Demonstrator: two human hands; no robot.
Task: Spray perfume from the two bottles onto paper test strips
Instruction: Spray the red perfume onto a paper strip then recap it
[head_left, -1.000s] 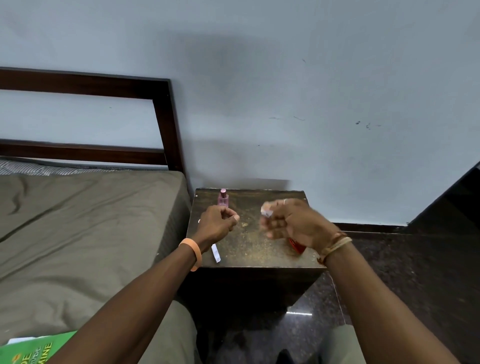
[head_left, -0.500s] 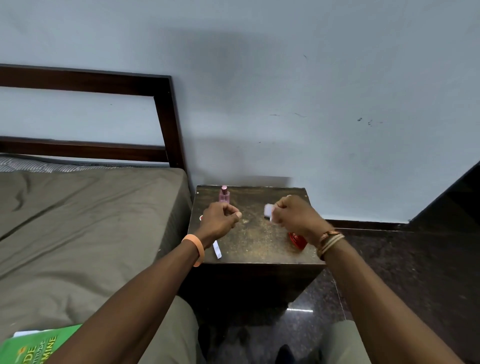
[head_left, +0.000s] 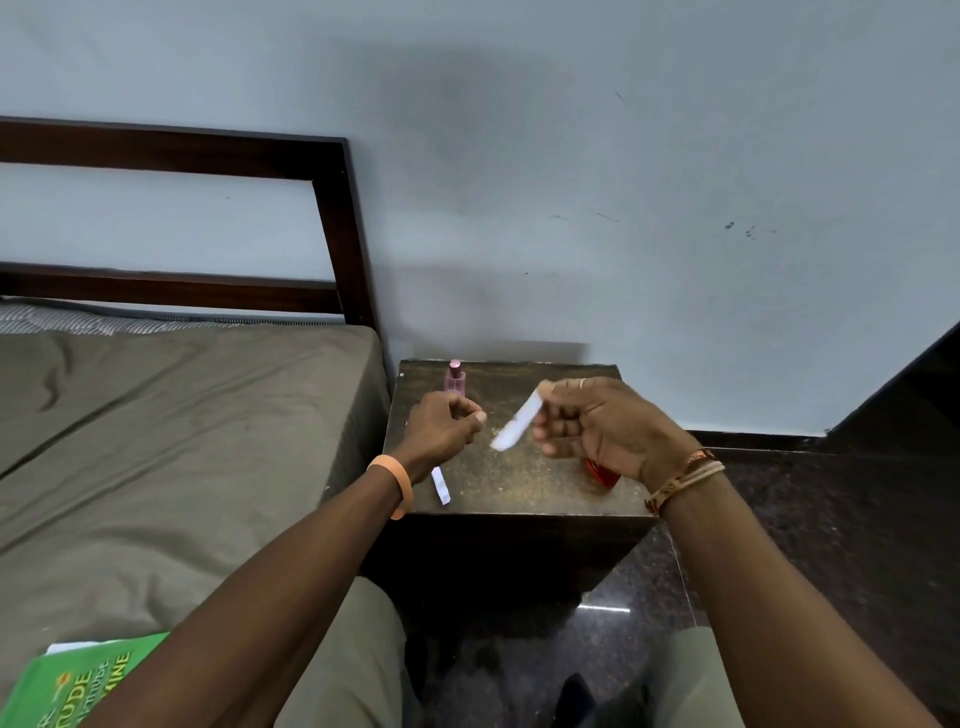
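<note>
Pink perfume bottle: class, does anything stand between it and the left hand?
Nothing visible does: the left hand is curled just in front of the pink glass perfume bottle, and the right hand holds the white paper strip off to the side.

A bedroom in a home: a bed (head_left: 156, 441) with a dark wooden headboard (head_left: 332, 218) stands left, a small dark bedside table (head_left: 519, 493) beside it against a pale wall (head_left: 623, 156).
</note>
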